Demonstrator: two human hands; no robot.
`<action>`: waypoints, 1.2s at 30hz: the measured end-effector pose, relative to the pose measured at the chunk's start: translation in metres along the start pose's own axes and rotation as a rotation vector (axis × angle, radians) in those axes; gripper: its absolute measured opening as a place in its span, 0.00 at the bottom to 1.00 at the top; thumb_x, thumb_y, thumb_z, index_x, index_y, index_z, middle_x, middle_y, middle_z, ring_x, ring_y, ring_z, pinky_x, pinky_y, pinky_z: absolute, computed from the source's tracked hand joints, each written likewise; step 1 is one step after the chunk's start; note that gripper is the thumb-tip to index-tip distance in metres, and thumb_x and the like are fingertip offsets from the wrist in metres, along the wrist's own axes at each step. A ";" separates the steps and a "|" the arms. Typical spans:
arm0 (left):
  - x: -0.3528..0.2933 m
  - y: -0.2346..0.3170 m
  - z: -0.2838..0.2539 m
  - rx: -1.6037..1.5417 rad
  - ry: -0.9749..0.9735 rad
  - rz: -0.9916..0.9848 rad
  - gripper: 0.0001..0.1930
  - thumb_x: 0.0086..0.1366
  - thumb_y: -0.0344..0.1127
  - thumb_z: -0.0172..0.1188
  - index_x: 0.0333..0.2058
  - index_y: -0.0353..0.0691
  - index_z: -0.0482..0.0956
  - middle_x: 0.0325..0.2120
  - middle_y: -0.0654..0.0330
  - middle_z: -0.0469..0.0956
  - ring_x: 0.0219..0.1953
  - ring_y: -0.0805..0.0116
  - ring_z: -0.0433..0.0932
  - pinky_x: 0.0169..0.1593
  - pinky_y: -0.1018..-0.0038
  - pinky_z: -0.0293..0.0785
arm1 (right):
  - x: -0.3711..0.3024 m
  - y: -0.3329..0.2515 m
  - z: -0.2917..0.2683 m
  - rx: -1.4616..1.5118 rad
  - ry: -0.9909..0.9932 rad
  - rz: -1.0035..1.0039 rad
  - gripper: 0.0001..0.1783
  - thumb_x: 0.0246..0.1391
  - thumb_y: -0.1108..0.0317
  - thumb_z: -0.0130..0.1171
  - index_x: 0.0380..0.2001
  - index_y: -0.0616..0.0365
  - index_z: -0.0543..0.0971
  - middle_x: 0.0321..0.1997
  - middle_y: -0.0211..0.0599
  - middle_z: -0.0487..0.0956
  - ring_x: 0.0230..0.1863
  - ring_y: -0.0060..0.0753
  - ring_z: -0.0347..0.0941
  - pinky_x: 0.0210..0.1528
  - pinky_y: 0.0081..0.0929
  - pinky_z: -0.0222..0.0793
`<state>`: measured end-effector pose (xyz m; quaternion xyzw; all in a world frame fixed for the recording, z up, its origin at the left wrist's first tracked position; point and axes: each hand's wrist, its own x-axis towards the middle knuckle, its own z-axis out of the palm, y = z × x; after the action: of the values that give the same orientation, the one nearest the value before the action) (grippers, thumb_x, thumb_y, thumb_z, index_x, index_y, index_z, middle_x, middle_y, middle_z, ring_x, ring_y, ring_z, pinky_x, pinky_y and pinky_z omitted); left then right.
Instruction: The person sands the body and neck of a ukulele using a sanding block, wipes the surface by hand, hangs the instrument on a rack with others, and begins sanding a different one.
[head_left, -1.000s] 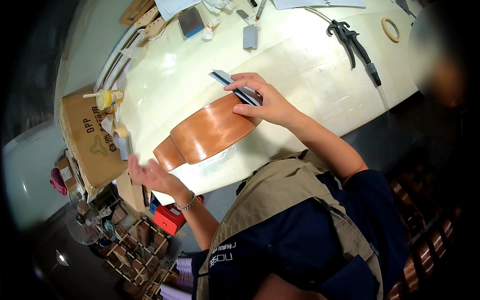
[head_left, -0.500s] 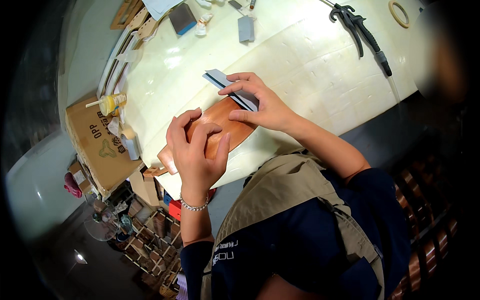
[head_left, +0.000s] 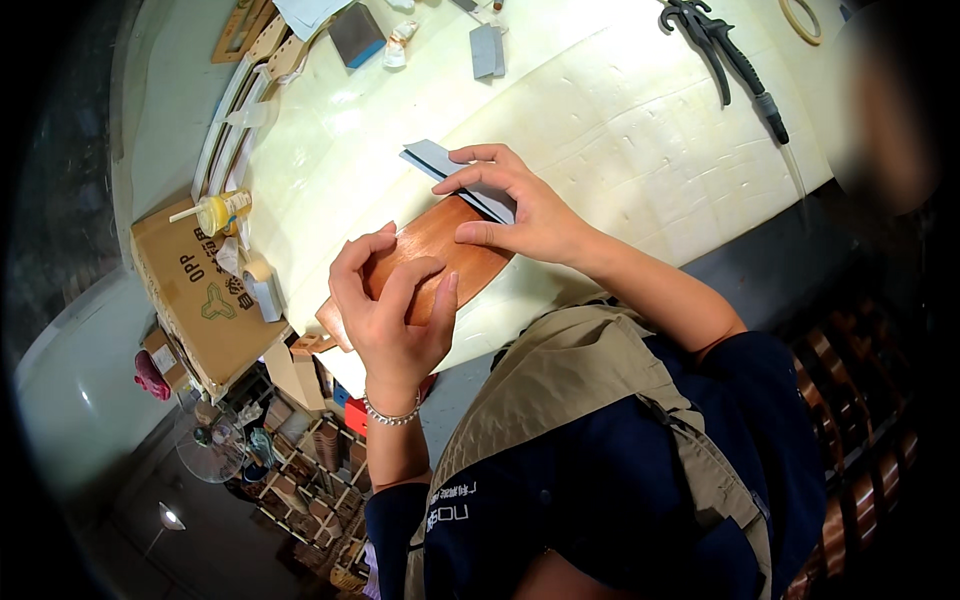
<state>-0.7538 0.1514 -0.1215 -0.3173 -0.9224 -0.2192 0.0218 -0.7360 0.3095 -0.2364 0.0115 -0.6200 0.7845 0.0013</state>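
Note:
A reddish-brown, smooth wooden piece [head_left: 430,235] with curved edges lies at the near side of the pale padded bench. My left hand [head_left: 398,315] holds it from above, its fingers curled over the near left part of the wood. My right hand [head_left: 525,210] grips a flat sanding block wrapped in grey paper [head_left: 432,160], with a dark strip along its side. The block rests along the far right edge of the wood. My right thumb lies on the wood's top face. The underside of the wood is hidden.
A black air blow gun [head_left: 728,60] with a hose lies at the far right, near a tape roll [head_left: 800,20]. Folded grey sandpaper [head_left: 488,50] and a dark block [head_left: 357,36] lie at the back. A cardboard box [head_left: 205,310] and yellow-labelled bottle [head_left: 222,212] stand left.
The view has shifted slightly. Both hands keep their hold, and the block stays against the wood's edge with hardly any visible movement.

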 end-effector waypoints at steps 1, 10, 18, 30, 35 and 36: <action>-0.001 -0.001 0.000 -0.013 0.001 0.000 0.10 0.42 0.27 0.68 0.26 0.42 0.78 0.42 0.53 0.64 0.47 0.55 0.71 0.47 0.67 0.71 | 0.000 0.000 0.000 0.002 -0.002 0.001 0.22 0.44 0.58 0.67 0.45 0.45 0.76 0.58 0.43 0.59 0.58 0.44 0.60 0.57 0.36 0.59; -0.002 -0.001 0.002 -0.021 0.027 -0.027 0.11 0.40 0.27 0.69 0.25 0.44 0.79 0.41 0.54 0.66 0.46 0.55 0.71 0.54 0.58 0.64 | 0.000 0.003 -0.008 -0.121 0.067 0.004 0.21 0.44 0.61 0.66 0.44 0.46 0.77 0.58 0.40 0.61 0.58 0.42 0.59 0.58 0.35 0.57; -0.003 -0.005 -0.001 -0.025 0.023 -0.020 0.10 0.41 0.26 0.67 0.26 0.43 0.79 0.41 0.54 0.65 0.46 0.54 0.72 0.54 0.59 0.66 | 0.029 0.047 -0.081 -1.134 0.452 -0.330 0.16 0.38 0.51 0.66 0.30 0.45 0.81 0.50 0.40 0.69 0.46 0.43 0.64 0.44 0.38 0.59; -0.002 -0.010 -0.004 -0.089 0.040 -0.047 0.17 0.39 0.32 0.71 0.31 0.40 0.77 0.40 0.55 0.69 0.46 0.56 0.73 0.55 0.56 0.62 | 0.218 0.077 -0.095 -1.609 0.432 0.207 0.13 0.44 0.55 0.64 0.28 0.52 0.80 0.39 0.35 0.75 0.47 0.37 0.65 0.43 0.32 0.56; 0.016 -0.001 -0.003 0.046 -0.072 -0.240 0.23 0.46 0.41 0.67 0.41 0.40 0.76 0.37 0.56 0.74 0.40 0.58 0.71 0.49 0.67 0.62 | 0.199 0.066 -0.107 -1.047 0.533 -0.354 0.10 0.45 0.64 0.60 0.26 0.57 0.72 0.30 0.43 0.73 0.38 0.48 0.67 0.41 0.43 0.60; 0.017 -0.001 -0.003 0.097 -0.113 -0.250 0.23 0.48 0.44 0.66 0.43 0.41 0.76 0.36 0.58 0.75 0.40 0.58 0.71 0.50 0.66 0.60 | 0.184 0.053 -0.105 -0.871 0.496 -0.504 0.10 0.48 0.67 0.58 0.28 0.58 0.68 0.28 0.46 0.72 0.35 0.53 0.67 0.38 0.42 0.60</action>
<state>-0.7680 0.1590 -0.1157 -0.2105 -0.9640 -0.1570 -0.0425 -0.9230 0.3972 -0.3086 -0.0274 -0.8459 0.4108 0.3391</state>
